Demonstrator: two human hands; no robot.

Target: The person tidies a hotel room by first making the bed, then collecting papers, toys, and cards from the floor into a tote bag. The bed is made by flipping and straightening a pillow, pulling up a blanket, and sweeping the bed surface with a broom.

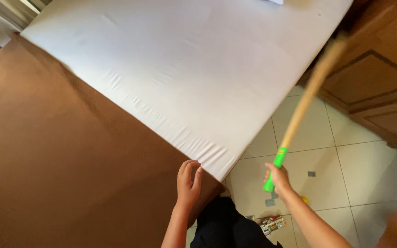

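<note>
The right hand (pixel 279 178) is wrapped shut around the green grip (pixel 274 169) at the lower end of a long stick (pixel 309 89), fingers closed over the plastic so that only a short stub of green pokes out below the fist. From that fist the stick runs up and away to the right, a pale wooden shaft tilted over the tiled floor (pixel 345 170), its far end blurred near the wooden cabinet (pixel 377 87) beside the bed's corner; whatever head it carries is out of sight or too smeared to make out. So the long axis points away from the person, slanting along the right edge of the white mattress (pixel 184 69) without touching it, as far as I can tell. The left hand (pixel 188 181) holds nothing: its fingers are loosely curled and rest against the near corner of the mattress, just where the white sheet meets the brown cover (pixel 60 156) that spreads over the left side. That hand is the nearer one to the bedding, while the right alone carries the stick, well apart from it across the corner. Down on the tiles by the person's legs lie a small colourful packet (pixel 272 224) and a yellow bit (pixel 304 199).
</note>
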